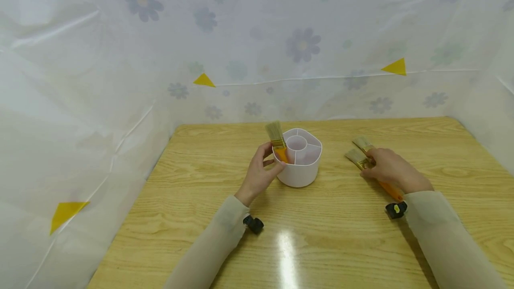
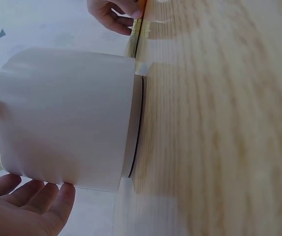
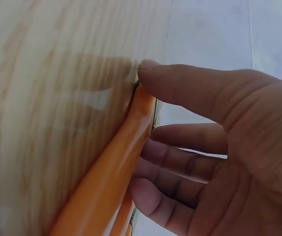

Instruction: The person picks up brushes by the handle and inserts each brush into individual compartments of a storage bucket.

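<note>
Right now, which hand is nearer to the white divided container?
Left: the left hand touches the side of the container. The right hand is farther off, to its right, touching the paintbrushes.

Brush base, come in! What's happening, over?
Left fingers holding white organizer. Right fingers gripping tabletop brush, another brush alongside. Third brush bristles-up inside organizer. Nothing seems in the way.

We can read no words, brands, numbers or signs in any of the three views. The white holder (image 1: 297, 176) shows us no legible lettering, and on the metal bands of the paintbrushes (image 1: 363, 163) any print is too small and blurred for us to tell. On the small black wrist camera (image 1: 396, 209), we cannot make out what its yellow patch bears.
</note>
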A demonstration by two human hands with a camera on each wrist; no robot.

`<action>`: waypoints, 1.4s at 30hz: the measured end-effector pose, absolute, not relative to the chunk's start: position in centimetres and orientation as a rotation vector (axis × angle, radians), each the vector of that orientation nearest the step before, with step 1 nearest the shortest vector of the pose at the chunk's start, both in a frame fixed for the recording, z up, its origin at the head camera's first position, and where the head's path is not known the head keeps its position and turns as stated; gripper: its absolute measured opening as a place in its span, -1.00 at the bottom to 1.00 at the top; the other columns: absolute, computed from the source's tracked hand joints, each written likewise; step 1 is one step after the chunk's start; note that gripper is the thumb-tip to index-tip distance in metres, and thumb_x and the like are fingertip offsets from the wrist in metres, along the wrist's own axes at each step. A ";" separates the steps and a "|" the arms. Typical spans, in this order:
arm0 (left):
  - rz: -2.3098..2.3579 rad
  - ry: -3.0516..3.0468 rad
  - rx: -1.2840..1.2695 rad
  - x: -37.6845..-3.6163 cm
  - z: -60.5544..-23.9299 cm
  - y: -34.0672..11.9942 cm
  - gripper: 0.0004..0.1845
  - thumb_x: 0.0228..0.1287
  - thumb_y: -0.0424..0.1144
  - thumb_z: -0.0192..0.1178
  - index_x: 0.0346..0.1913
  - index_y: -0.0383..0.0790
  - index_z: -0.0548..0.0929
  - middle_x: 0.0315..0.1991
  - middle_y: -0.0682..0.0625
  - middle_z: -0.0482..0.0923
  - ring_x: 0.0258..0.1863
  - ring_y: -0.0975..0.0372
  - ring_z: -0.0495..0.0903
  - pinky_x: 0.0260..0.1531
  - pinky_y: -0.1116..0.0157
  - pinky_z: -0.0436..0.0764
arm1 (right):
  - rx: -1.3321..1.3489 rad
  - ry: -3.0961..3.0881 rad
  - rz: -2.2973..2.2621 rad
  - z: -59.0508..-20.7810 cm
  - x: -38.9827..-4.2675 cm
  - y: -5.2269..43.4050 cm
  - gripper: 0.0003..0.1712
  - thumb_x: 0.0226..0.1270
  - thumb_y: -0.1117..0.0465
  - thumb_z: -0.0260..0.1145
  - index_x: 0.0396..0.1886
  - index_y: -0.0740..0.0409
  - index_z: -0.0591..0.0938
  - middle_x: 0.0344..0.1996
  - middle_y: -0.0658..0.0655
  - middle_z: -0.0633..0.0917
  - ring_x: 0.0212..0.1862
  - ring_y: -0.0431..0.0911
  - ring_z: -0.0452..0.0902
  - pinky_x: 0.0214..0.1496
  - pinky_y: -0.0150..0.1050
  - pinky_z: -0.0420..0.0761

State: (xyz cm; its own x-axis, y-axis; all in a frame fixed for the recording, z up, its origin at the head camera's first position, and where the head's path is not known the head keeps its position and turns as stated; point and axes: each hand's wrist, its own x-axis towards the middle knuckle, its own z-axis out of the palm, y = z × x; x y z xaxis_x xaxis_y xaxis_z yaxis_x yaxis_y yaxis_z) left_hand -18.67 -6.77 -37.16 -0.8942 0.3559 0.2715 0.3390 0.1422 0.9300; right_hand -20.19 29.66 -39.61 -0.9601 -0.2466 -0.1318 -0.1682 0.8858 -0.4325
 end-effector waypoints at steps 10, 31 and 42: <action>1.944 2.375 0.690 -18.7 -37.2 -6.7 -0.34 0.26 -0.40 0.21 0.35 -0.45 0.17 0.32 -0.31 0.21 0.30 -0.12 0.27 0.22 -0.08 0.34 | -0.350 2.879 -0.604 -39.6 -20.3 29.6 -0.45 0.25 0.06 0.35 0.00 0.47 0.52 -0.14 0.38 0.61 -0.16 0.18 0.55 -0.23 0.07 0.55; 1.977 2.342 0.697 -18.7 -37.3 -6.6 -0.34 0.23 -0.42 0.23 0.30 -0.50 0.16 0.29 -0.34 0.22 0.33 -0.12 0.23 0.25 -0.07 0.30 | -0.370 2.897 -0.552 -39.8 -20.5 29.5 -0.45 0.27 0.14 0.33 0.04 0.54 0.49 -0.11 0.48 0.58 -0.10 0.30 0.52 -0.17 0.15 0.54; 1.972 2.357 0.696 -18.6 -37.3 -6.5 -0.36 0.23 -0.42 0.23 0.29 -0.50 0.18 0.27 -0.33 0.24 0.31 -0.11 0.24 0.23 -0.09 0.32 | -0.363 2.892 -0.551 -39.8 -20.4 29.4 -0.44 0.28 0.15 0.31 0.09 0.53 0.48 -0.05 0.50 0.56 -0.05 0.32 0.51 -0.13 0.17 0.53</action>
State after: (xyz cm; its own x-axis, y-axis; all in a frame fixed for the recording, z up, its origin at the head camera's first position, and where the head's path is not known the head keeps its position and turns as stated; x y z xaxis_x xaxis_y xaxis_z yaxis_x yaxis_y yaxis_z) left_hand -18.64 -6.52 -37.28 -0.9024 0.3245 0.2834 0.3363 0.1194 0.9342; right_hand -20.43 29.39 -39.84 -0.9549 -0.2692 -0.1254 -0.2042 0.9019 -0.3807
